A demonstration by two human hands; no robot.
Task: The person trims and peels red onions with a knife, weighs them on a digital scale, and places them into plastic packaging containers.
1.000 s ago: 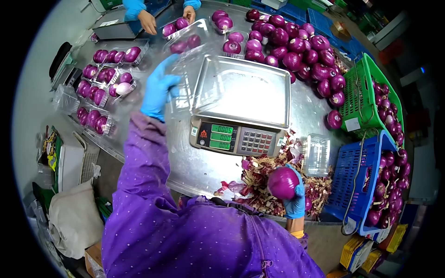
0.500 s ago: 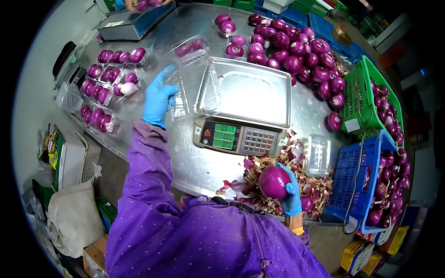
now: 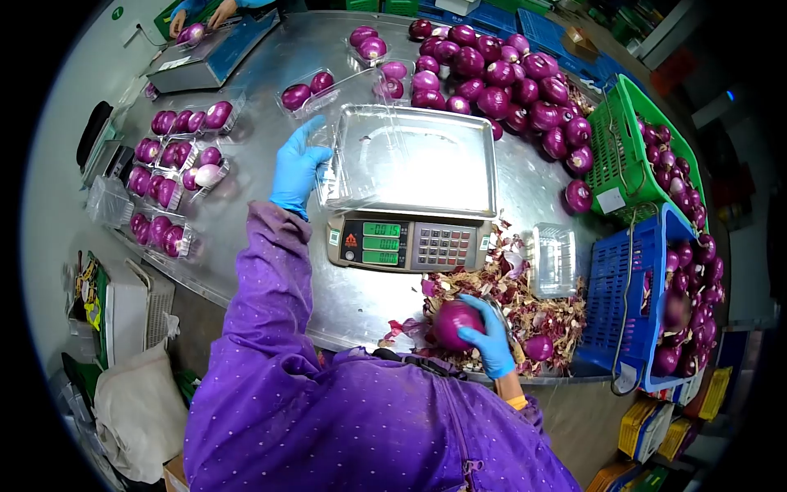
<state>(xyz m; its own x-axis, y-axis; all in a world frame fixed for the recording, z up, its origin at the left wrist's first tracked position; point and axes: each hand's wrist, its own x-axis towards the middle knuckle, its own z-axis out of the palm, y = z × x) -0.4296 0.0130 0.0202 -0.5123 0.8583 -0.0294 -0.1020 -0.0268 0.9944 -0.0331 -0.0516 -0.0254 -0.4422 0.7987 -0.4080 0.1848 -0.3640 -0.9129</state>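
Note:
My left hand, in a blue glove, is closed on the edge of a clear plastic tray, which overlaps the left part of the scale's metal plate. Low over the heap of onion skins, my right hand, also gloved, grips a large red onion. What looks like a knife handle shows beside that hand. A smaller onion lies in the skins, just right of my right hand. Another clear tray rests on the skins, right of the scale's keypad.
Loose red onions cover the back right of the metal table. Filled trays stand at the left. On the right are a green crate and a blue crate of onions. Another person's hands are at a scale, back left.
The tray in my left hand has come down and further over the scale plate. My right hand has moved left with its onion. The other person's hands have moved to the back-left scale.

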